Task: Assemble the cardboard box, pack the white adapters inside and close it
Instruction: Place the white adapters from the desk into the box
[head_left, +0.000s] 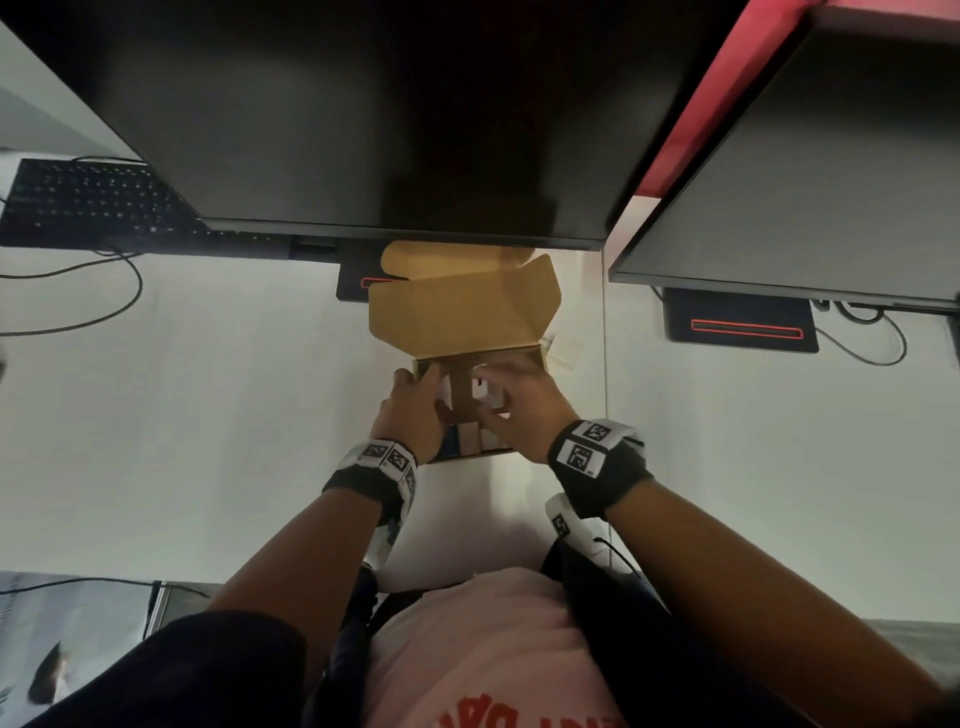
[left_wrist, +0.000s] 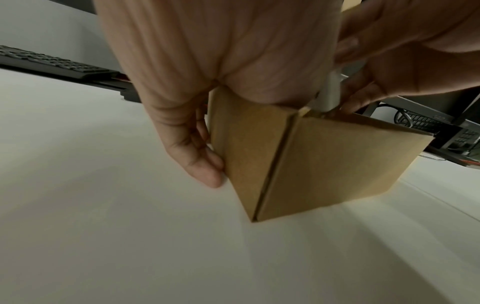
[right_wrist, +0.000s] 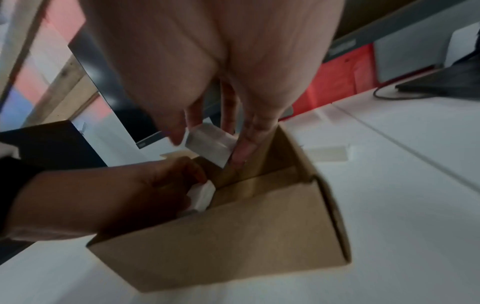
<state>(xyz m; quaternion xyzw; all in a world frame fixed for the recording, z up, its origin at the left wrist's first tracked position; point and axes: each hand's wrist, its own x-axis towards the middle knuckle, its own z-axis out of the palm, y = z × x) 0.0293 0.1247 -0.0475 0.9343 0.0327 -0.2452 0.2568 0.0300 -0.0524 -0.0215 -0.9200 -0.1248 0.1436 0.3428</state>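
A brown cardboard box (head_left: 519, 355) (left_wrist: 324, 160) (right_wrist: 233, 246) stands on the white desk (head_left: 208, 415), its lid (head_left: 457, 306) folded up at the back. My left hand (head_left: 410, 410) (left_wrist: 221, 51) (right_wrist: 116, 197) grips the box's left wall, thumb outside, fingers curled inside against a white adapter (right_wrist: 203, 195). Just above the opening, my right hand (head_left: 524, 400) (right_wrist: 221, 51) pinches another white adapter (head_left: 491, 395) (right_wrist: 207, 144) (left_wrist: 331, 88) between thumb and fingers. Most of the box's inside is hidden by the hands.
A black monitor (head_left: 415, 130) overhangs the box's far side; a second monitor (head_left: 805, 182) and its stand base (head_left: 737, 322) are at the right. A black keyboard (head_left: 88, 202) and cable (head_left: 104, 291) lie far left. Strips of tape (right_wrist: 327, 154) lie right of the box.
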